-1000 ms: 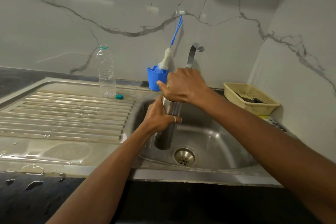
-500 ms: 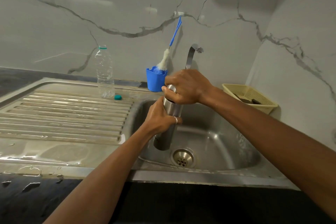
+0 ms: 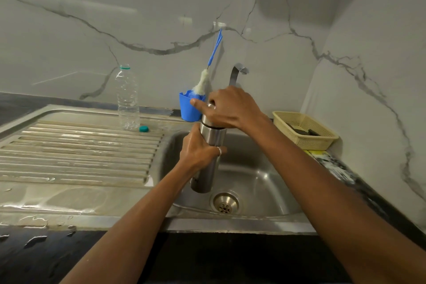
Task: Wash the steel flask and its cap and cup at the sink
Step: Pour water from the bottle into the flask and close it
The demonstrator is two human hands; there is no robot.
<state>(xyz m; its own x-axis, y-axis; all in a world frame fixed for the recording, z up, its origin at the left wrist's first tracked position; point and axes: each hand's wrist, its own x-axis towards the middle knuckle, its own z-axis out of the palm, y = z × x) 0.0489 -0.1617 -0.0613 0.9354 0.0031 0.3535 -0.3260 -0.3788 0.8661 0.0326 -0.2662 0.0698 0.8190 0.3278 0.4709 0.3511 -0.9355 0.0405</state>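
Our left grip (image 3: 199,150) is wrapped round the middle of the tall cylindrical steel flask (image 3: 205,180), thumb on the near side, fingers curled round the far side, a thin silver ring (image 3: 219,151) on one of them. Our right grip (image 3: 232,108) sits on top, fingers curled down over the round steel cap (image 3: 211,106) that closes the flask, with the forefinger stretched out to the left. A dark seam shows just under this grip, where cap meets body.

We hold the flask nearly upright, leaning a little to the right at the top, over the left part of the stainless steel sink basin (image 3: 260,177). Its base hangs just above and left of the round perforated drain (image 3: 226,202); we cannot tell whether it touches the basin floor.

Behind our right grip rises the curved steel tap (image 3: 237,72). Just left of it stands a blue plastic cup (image 3: 187,112) holding a bottle brush with a white head and blue handle (image 3: 203,83), which leans on the grey-veined marble wall (image 3: 69,41).

On the wet ribbed steel draining board (image 3: 80,152) stands a clear plastic bottle (image 3: 127,99), uncapped, with a small teal bottle top (image 3: 144,129) just beside it. Right of the basin sits a pale yellow plastic mesh basket (image 3: 285,115), and the dark bench (image 3: 34,258) in front carries water drops
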